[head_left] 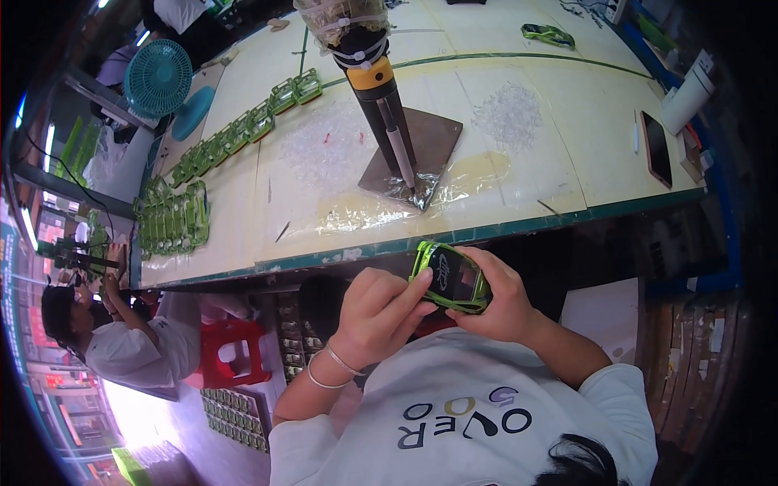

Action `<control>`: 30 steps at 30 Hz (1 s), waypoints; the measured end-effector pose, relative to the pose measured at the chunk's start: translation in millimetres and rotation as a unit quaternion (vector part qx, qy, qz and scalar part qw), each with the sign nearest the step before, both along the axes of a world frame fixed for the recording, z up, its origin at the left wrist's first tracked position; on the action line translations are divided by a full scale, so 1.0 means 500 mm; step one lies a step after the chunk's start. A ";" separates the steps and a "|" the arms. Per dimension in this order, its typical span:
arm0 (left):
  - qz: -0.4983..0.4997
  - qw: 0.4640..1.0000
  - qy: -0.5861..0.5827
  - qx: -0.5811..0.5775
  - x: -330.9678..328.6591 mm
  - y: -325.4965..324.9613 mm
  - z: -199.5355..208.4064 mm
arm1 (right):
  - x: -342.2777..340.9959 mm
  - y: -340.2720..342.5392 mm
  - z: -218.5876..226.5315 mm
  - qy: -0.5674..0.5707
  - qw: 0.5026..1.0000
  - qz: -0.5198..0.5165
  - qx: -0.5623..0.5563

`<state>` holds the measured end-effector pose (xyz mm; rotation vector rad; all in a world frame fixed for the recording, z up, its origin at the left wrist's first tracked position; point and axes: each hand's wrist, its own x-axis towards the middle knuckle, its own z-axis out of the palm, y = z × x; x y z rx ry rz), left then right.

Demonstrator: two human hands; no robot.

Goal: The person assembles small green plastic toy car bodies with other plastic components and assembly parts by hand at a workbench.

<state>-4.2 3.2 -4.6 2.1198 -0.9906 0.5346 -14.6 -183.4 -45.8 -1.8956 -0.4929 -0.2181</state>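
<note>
Just off the table's front edge, I hold a bright green toy car body (451, 278) with a black, patterned top face and dark window area. My right hand (504, 301) grips its right end, fingers along the far side and thumb below. My left hand (378, 314), with bracelets at the wrist, is closed against its left side, the forefinger pressing on the black face. Whether something small sits under that fingertip, I cannot tell. Beyond my hands, an upright pressing tool (387, 113) with a yellow band stands with its tip over a dark metal plate (438, 138).
Rows of green car shells (219, 147) line the table's left. Piles of small clear plastic pieces (509, 116) flank the tool. A phone (656, 148) and white bottle (689, 93) lie right. A teal fan (159, 78) stands far left; a co-worker (138, 348) sits by a red stool (231, 354).
</note>
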 end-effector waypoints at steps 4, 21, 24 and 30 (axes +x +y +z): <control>0.032 0.999 0.023 -0.013 -0.012 0.003 -0.036 | -0.005 -0.003 -0.014 0.001 1.000 -0.004 -0.027; -0.077 0.518 0.641 -0.560 -0.024 -0.043 -0.103 | 0.020 -0.042 0.012 0.002 0.992 0.024 -0.124; -0.117 0.488 0.644 -0.577 -0.031 -0.021 -0.126 | 0.102 -0.108 0.025 -0.104 0.984 -0.085 -0.117; -0.110 0.503 0.655 -0.553 -0.035 -0.019 -0.139 | 0.266 -0.238 -0.009 0.101 0.939 -0.275 -0.182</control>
